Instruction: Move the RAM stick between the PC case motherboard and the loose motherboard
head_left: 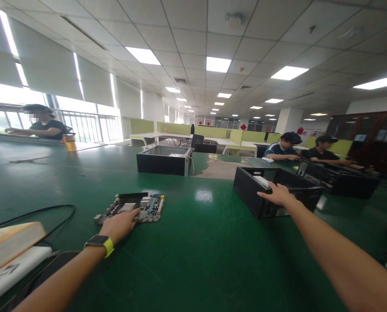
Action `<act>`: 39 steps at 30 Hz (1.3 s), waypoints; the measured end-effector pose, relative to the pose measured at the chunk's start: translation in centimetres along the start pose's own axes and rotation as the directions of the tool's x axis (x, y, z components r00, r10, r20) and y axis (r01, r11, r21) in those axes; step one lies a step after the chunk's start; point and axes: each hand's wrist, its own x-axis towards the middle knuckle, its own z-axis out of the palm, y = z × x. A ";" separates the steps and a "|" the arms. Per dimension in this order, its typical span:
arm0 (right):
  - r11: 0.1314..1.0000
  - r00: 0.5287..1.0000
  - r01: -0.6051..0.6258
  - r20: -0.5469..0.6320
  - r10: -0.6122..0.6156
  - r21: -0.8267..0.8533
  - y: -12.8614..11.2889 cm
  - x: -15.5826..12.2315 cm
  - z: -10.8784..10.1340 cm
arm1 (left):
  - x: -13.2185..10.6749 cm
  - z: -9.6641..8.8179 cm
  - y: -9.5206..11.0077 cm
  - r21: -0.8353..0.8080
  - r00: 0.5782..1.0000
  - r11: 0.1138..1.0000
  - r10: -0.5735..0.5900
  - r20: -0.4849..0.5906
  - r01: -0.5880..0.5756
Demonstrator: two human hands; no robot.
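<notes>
A motherboard (152,208) lies flat on the green table, left of the middle. My left hand (120,225), with a dark watch on a yellow-green band at its wrist, is closed on the board's near edge; some of its fingers are hidden behind the hand. To the right stands an open black computer case (247,197), with metal parts showing inside. My right hand (280,193) grips the rim on its near side, fingers over the top and thumb along the outer wall.
Another open case (161,164) sits farther back, beside a torn patch (221,169) in the table covering. At left are a black cable (60,206) and a white box (14,271). A third case (346,180) stands right, near two seated people. Another person sits far left.
</notes>
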 end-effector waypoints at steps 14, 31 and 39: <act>0.997 0.974 -0.014 -0.223 0.030 0.071 -4.5 -7.2 -0.5 | 0.2 -1.8 2.1 0.081 1.000 0.997 0.015 -0.009 -0.015; 0.873 0.900 0.409 -0.276 -0.338 0.264 -21.2 -32.9 -2.2 | -0.7 -15.9 21.0 0.056 0.824 0.886 0.450 -0.343 -0.461; 0.518 0.573 0.644 0.095 -0.814 0.563 -18.8 -28.4 -11.1 | -1.7 -14.0 27.3 0.103 0.756 0.749 0.653 0.052 -0.654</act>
